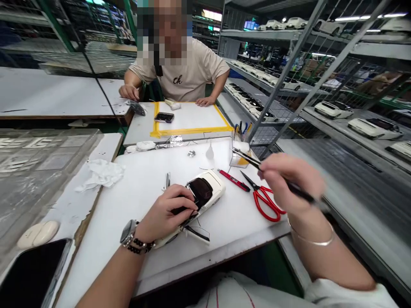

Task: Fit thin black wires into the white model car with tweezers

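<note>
A white model car [210,192] with a dark windscreen lies on the white table [144,188] in front of me. My left hand [167,216], with a watch and bead bracelet on the wrist, is closed over the car's middle and holds it down. My right hand [290,177] is raised to the right of the car, fingers pinched round black tweezers [253,161] whose tips point left toward a small clear container [239,152]. The right hand is slightly blurred.
Red scissors [265,201] and a red-handled knife [234,179] lie right of the car. A crumpled white tissue [102,173] lies at left, a phone [32,273] at lower left. A person sits across at a yellow-taped table [192,119]. Shelves of white model cars [372,128] run along the right.
</note>
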The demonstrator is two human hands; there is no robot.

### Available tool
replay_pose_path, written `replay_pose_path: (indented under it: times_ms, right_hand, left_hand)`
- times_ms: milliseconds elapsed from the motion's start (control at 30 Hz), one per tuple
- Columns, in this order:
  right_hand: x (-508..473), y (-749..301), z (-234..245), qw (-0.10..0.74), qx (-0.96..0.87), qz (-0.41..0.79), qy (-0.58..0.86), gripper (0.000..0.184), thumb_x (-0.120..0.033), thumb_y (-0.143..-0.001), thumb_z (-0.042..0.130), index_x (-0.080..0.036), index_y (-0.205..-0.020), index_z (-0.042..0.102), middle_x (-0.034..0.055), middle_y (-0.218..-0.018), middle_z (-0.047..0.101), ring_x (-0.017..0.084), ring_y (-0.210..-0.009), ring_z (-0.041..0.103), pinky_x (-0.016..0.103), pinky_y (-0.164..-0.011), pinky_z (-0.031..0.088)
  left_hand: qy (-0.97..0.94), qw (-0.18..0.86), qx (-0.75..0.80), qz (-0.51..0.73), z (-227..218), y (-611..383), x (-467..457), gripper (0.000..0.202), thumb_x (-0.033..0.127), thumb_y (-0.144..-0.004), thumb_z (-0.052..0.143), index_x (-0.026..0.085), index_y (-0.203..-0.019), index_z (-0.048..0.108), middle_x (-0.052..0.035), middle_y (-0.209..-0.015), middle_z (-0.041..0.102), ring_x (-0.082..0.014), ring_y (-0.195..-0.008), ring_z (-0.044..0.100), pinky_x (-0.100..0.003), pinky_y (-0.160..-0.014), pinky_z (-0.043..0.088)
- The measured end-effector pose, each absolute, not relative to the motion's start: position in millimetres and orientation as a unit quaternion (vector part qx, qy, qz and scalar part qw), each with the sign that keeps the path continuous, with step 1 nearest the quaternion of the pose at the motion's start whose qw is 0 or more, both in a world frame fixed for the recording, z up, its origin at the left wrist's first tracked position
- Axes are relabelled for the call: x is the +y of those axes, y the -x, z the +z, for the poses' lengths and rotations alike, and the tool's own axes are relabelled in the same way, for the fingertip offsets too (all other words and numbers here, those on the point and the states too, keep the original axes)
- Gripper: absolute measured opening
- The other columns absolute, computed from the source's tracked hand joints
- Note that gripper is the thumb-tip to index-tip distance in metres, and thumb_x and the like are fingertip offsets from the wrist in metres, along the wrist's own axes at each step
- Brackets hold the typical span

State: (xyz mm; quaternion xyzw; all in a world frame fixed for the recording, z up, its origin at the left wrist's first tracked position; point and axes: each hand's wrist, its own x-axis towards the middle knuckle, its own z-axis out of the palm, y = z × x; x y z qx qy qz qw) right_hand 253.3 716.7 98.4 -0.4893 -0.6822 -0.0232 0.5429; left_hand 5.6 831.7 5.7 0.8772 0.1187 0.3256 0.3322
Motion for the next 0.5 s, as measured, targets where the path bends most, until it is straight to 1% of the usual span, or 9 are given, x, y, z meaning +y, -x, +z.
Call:
replay_pose_path:
  times_ms: [33,100,167,200,300,500]
  right_hand:
    - [734.7,-260.3,87.1,0.566,-0.647,0.021,0.511,0.003,-0.024,-0.081,0.061,-0.022,-0.078,0.061,0.0008,-0.066,0.06,0.013,-0.058,0.056,0.027,-0.054,0.044]
    - [770.3,-265.0,65.3,0.579,-0.561,0.196,0.558,0.013,-0.029,-0.077,0.065,-0.021,-0.074,0.055,-0.0008,-0.06,0.059,0.012,-0.05,0.052,0.025,-0.049,0.042]
    - [802.2,-257.7,46.5,0.558,-0.488,0.313,0.593,0.022,-0.031,-0.071,0.068,-0.021,-0.07,0.048,-0.0024,-0.053,0.057,0.01,-0.043,0.047,0.023,-0.044,0.037]
    - [816.5,-250.7,38.6,0.548,-0.467,0.339,0.605,0.024,-0.031,-0.069,0.068,-0.021,-0.068,0.045,-0.0026,-0.052,0.057,0.009,-0.041,0.044,0.022,-0.041,0.034]
    - [853.6,-226.4,19.1,0.535,-0.448,0.339,0.631,0.023,-0.029,-0.067,0.064,-0.02,-0.066,0.043,-0.0017,-0.051,0.057,0.008,-0.039,0.04,0.021,-0.038,0.029]
    - [906.6,-206.6,-10.8,0.515,-0.437,0.28,0.682,0.018,-0.022,-0.062,0.059,-0.021,-0.066,0.041,-0.003,-0.047,0.056,0.011,-0.043,0.046,0.02,-0.041,0.032]
  left_hand:
    - [-0.877,0.334,0.119,0.325,6.2,-5.8,830.5,0.014,0.012,-0.084,0.057,0.021,-0.084,0.067,-0.0047,-0.091,0.059,-0.0159,-0.088,0.055,-0.03,-0.082,0.047]
    - [-0.876,0.337,0.118,0.324,7.6,-6.6,827.9,0.014,0.012,-0.084,0.057,0.02,-0.083,0.068,-0.005,-0.09,0.06,-0.0163,-0.088,0.055,-0.031,-0.083,0.046]
    - [-0.874,0.341,0.12,0.326,8.9,-7.7,825.5,0.014,0.012,-0.083,0.057,0.02,-0.082,0.068,-0.0047,-0.088,0.061,-0.0162,-0.086,0.054,-0.032,-0.084,0.044]
    - [-0.871,0.344,0.123,0.329,9.4,-8.2,824.3,0.014,0.012,-0.082,0.057,0.02,-0.081,0.068,-0.0045,-0.088,0.061,-0.0161,-0.085,0.054,-0.032,-0.084,0.044]
    - [-0.862,0.354,0.136,0.337,10.3,-9.4,820.9,0.014,0.01,-0.08,0.057,0.019,-0.078,0.067,-0.0042,-0.086,0.061,-0.0157,-0.084,0.054,-0.032,-0.083,0.043]
    - [-0.85,0.369,0.146,0.347,8.3,-10.4,816.8,0.011,0.01,-0.079,0.057,0.017,-0.077,0.066,-0.0034,-0.084,0.061,-0.0151,-0.083,0.054,-0.031,-0.081,0.041]
